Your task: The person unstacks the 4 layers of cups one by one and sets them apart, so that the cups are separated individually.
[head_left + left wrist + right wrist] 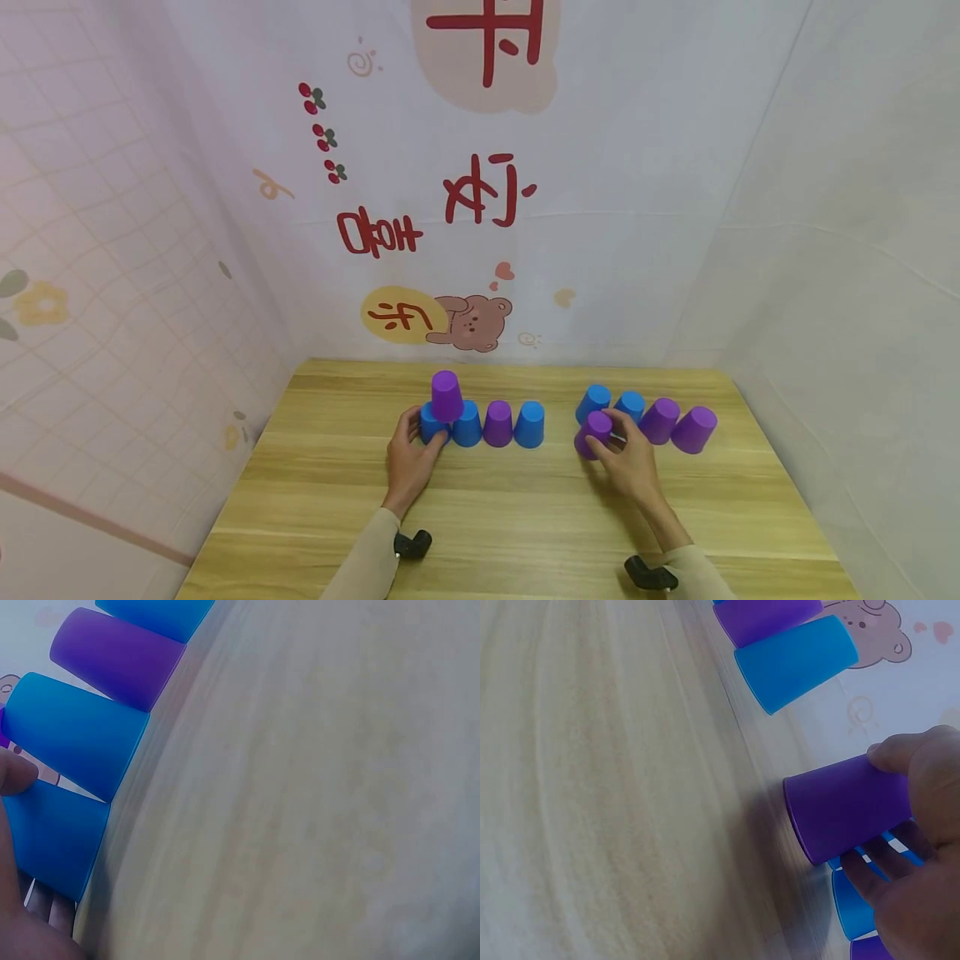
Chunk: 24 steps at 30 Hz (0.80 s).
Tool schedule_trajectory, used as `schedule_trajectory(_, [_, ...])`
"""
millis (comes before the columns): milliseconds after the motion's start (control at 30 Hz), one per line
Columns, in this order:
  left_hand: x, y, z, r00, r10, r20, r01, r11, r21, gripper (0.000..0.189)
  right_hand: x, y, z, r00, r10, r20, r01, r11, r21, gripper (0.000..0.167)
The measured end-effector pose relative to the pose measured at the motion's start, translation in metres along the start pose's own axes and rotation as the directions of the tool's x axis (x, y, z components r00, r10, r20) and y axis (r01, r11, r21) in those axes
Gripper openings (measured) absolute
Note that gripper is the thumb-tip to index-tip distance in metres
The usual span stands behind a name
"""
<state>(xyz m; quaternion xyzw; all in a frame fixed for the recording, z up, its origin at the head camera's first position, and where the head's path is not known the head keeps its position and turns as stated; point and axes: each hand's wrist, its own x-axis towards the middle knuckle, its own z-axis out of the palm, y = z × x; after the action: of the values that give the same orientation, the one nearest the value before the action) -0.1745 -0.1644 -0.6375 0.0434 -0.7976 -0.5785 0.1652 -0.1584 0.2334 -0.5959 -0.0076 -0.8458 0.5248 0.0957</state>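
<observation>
Two bare hands work over a wood-grained desk, each with a cup. The person's left grip is curled round a blue cup at the left end of a row, thumb on one side and fingers on the other. Next to it, running rightward, are a second blue cup, a purple cup and a third blue cup, all mouth down on the desk, their rims touching or nearly so. Another purple cup sits above the two leftmost blue ones, also mouth down, straddling the space between them.

The person's right grip holds a separate purple cup, pinched between thumb and fingers, mouth downward. This cup is well apart from the left row and in front of the right-hand group; whether its rim meets the desk I cannot tell. That group, partly hidden by the hand, has two blue cups on its left and two purple cups on its right, all upside down.

Black devices show at both wrists, beside pale sleeves. Behind the desk hangs white cloth printed with a brown bear and red characters.
</observation>
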Motion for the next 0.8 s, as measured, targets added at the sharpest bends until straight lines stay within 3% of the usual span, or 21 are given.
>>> schedule_trajectory(600, [-0.0004,0.0021,0.0005,1.000,-0.024,0.009,0.024,1.000,-0.005,0.063,-0.0018,-0.0009,-0.0007,0.998,-0.056,-0.020,0.056,0.998,-0.025,0.062])
schedule_trajectory(800, [-0.0005,0.0019,0.0012,1.000,-0.016,-0.003,0.016,1.000,0.005,0.061,-0.0010,0.0002,-0.0013,0.999,-0.042,-0.009,0.041,0.999,-0.017,0.067])
